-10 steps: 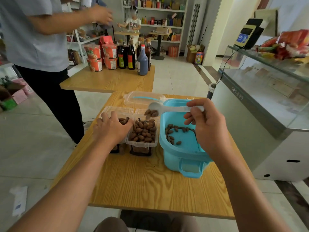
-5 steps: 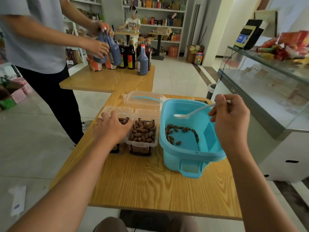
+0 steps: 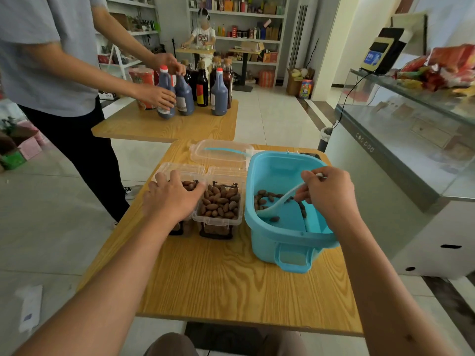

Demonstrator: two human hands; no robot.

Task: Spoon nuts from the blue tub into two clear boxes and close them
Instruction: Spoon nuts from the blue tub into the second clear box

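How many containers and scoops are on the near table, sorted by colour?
Blue tub: 1
Clear boxes, left and right: 2
Clear lidded container at the back: 1
White spoon: 1
Blue spoon: 1
Total: 6

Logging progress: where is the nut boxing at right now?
Done: the right clear box looks full of nuts. In hand: the right hand grips the white spoon with its bowl down in the blue tub, among the few remaining nuts; the left hand rests on the left clear box, hiding its fill. Left: both lids are open.
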